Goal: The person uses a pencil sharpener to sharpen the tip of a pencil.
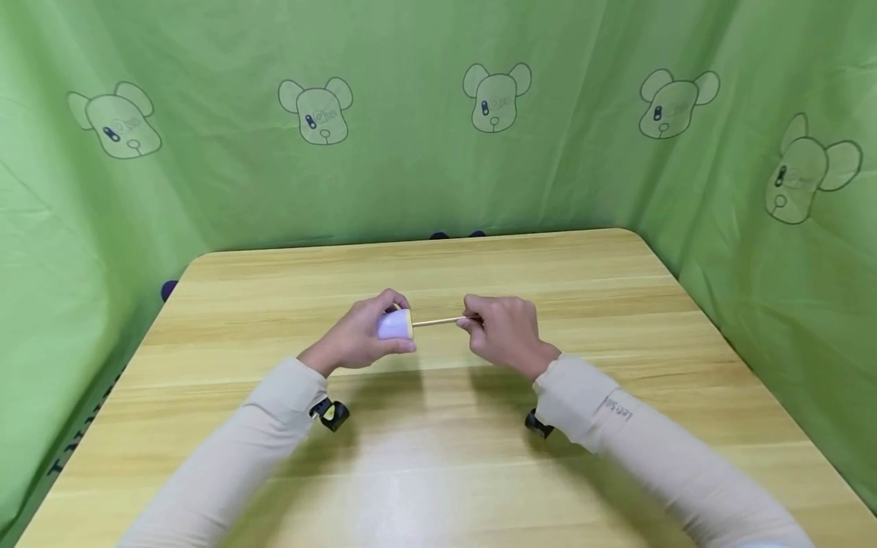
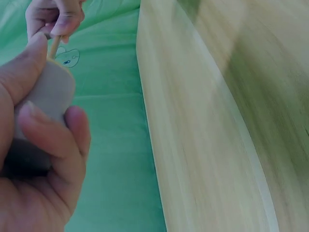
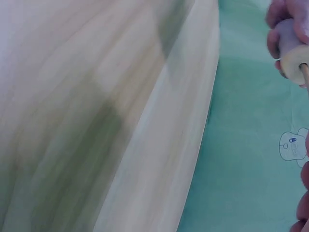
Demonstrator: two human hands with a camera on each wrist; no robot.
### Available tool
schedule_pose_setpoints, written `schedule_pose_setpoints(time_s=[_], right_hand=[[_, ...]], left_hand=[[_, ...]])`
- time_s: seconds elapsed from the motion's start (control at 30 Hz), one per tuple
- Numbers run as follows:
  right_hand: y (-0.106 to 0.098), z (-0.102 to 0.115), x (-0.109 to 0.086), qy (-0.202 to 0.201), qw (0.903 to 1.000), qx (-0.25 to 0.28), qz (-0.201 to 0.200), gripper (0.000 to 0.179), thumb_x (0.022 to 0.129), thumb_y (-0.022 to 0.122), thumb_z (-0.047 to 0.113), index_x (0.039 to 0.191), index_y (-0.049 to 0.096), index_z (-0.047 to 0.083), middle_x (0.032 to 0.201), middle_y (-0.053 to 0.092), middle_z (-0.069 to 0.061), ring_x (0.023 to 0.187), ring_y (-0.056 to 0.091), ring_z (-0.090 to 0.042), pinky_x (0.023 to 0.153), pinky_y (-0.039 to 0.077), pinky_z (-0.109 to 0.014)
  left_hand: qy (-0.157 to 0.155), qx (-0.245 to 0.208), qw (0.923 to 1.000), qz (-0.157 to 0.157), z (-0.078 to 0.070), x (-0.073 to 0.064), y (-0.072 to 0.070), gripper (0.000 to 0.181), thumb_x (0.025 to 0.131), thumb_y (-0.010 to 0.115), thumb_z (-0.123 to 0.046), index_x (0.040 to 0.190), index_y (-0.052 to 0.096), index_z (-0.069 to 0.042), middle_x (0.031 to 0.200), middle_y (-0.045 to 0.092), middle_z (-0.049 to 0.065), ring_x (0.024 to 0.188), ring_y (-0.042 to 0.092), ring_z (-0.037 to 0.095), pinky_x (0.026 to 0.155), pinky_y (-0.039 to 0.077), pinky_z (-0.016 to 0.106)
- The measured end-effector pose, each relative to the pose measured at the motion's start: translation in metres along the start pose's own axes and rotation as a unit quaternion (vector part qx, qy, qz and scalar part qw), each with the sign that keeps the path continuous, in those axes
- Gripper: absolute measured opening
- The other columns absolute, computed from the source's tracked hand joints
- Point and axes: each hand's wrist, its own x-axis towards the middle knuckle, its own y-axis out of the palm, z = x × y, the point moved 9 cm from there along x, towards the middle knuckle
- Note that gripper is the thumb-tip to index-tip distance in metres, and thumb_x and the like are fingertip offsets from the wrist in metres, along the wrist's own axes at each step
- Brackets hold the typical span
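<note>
My left hand [image 1: 358, 335] grips a lavender, tapered cylinder [image 1: 393, 325] held on its side, with the thumb and fingers curled round it. Its cream-yellow end [image 3: 292, 65] faces right and has a small round hole in the middle. A thin, light wooden stick [image 1: 436, 322] runs from that hole across to my right hand [image 1: 505, 327], which pinches its other part between thumb and curled fingers. In the left wrist view, a dark end [image 2: 26, 157] of the cylinder shows within the palm. Both hands are above the table, and the stick's right end is hidden by the right hand.
Under both hands lies a light wood-grain table [image 1: 438, 487]. Green curtain cloth [image 1: 411, 175] with printed bear heads surrounds its back and sides. Black wrist devices [image 1: 333, 415] hang below each beige sleeve [image 1: 240, 457].
</note>
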Motion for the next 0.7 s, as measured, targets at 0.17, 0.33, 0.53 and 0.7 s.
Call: schedule_pose_setpoints(time_s=[0.17,0.33,0.53,0.7], right_hand=[[0.012,-0.011,0.002,0.090,0.9907,0.024,0.099,0.031,0.087,0.070,0.022,0.066,0.048,0.020,0.050,0.040,0.010,0.046,0.032,-0.011,0.042,0.022,-0.028],[0.026,-0.022,0.001,0.170,0.9604,0.073,0.208,0.035,0.092,0.064,0.026,0.065,0.044,0.019,0.054,0.040,0.006,0.048,0.035,-0.013,0.046,0.022,-0.029],[0.043,-0.030,-0.010,0.276,0.8579,0.258,0.348,0.035,0.097,0.056,0.016,0.066,0.039,0.011,0.062,0.034,0.000,0.056,0.031,-0.014,0.054,0.028,-0.028],[0.034,-0.028,-0.003,0.228,0.8915,0.194,0.340,0.028,0.097,0.058,0.020,0.071,0.050,0.011,0.061,0.043,0.001,0.054,0.036,-0.014,0.052,0.032,-0.029]], left_hand=[[0.037,0.034,0.9981,-0.036,-0.007,-0.001,-0.003,0.052,0.078,0.083,-0.018,0.116,0.052,-0.005,0.094,0.056,0.010,0.081,0.054,0.023,0.066,0.049,0.033],[0.055,0.053,0.9954,-0.058,-0.012,-0.002,-0.003,0.052,0.076,0.084,-0.016,0.116,0.054,-0.003,0.100,0.058,0.010,0.084,0.056,0.024,0.069,0.051,0.035],[0.109,0.107,0.9854,-0.074,-0.018,-0.008,0.006,0.052,0.077,0.083,-0.018,0.118,0.055,-0.003,0.110,0.058,0.011,0.092,0.059,0.026,0.076,0.054,0.038],[0.114,0.109,0.9842,-0.081,-0.017,-0.008,0.009,0.051,0.080,0.081,-0.020,0.121,0.054,-0.004,0.110,0.057,0.012,0.090,0.059,0.025,0.074,0.054,0.037]])
